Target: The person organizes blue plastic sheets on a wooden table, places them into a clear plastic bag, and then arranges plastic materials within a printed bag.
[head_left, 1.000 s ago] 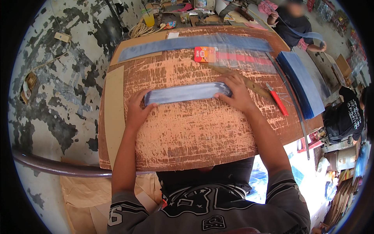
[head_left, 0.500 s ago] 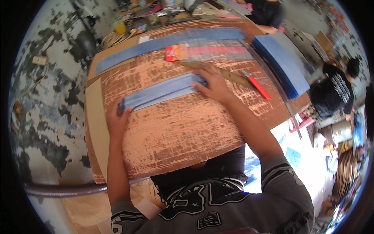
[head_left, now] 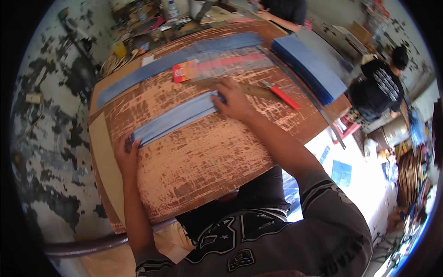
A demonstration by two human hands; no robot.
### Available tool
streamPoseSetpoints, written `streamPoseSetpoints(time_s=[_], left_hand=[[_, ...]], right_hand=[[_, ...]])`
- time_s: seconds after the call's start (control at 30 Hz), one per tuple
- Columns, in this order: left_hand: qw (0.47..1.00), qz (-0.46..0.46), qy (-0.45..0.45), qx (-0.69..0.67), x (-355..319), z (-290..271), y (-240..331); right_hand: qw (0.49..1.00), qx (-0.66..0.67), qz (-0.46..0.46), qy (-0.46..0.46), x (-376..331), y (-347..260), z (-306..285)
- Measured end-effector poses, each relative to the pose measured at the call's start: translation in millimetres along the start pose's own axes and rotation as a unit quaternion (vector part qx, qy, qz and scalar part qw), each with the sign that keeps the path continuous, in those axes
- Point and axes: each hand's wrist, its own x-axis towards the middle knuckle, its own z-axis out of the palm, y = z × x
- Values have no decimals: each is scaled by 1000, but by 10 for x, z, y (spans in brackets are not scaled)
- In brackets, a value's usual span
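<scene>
A pale blue folded strip (head_left: 177,118) lies slantwise across the worn brown tabletop (head_left: 203,161), with a darker line along its near side. My left hand (head_left: 125,153) closes on its left end, thumb on the near corner and fingers behind. At the opposite end, my right hand (head_left: 232,100) grips the strip between thumb and bent fingers. Just beyond my right hand lies a brownish flat ruler (head_left: 258,90), partly covered by it. A red-handled cutter knife (head_left: 285,98) rests to the right of that hand.
Behind the strip lie a long blue band (head_left: 138,79) and an orange-red packet (head_left: 184,72). A stack of blue sheets (head_left: 309,69) and a dark narrow bar (head_left: 307,94) occupy the right side. Cardboard (head_left: 105,157) lines the left edge. Two other people are beyond the table.
The whole view has shifted, moving the table leftward in the picture. Both hands stay on the strip's ends. The strip shows narrower, its dark line nearer the front edge.
</scene>
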Motion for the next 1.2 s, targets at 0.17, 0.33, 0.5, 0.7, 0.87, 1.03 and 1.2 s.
streamPoseSetpoints(time_s=[0.17,0.33,0.5,0.7,0.87,1.03,1.2], left_hand=[[995,39,-6,89,28,66,-35],[974,123,-53,184,10,-3,100],[974,131,-78,168,0,-4,134],[984,128,-61,110,5,-27,70],[975,167,-30,145,7,-41,-18],[973,165,-28,157,-47,-64,78],[972,191,-44,130,-90,-101,152]], right_hand=[[995,-40,90,-2,9,0,-72],[994,-39,97,-25,28,-55,-39],[995,-25,95,-27,40,-87,-69],[995,-4,102,3,55,-80,-36],[991,-11,130,-35,33,-71,-57],[996,-40,79,13,15,-112,-24],[998,-53,-17,9,106,-230,-125]])
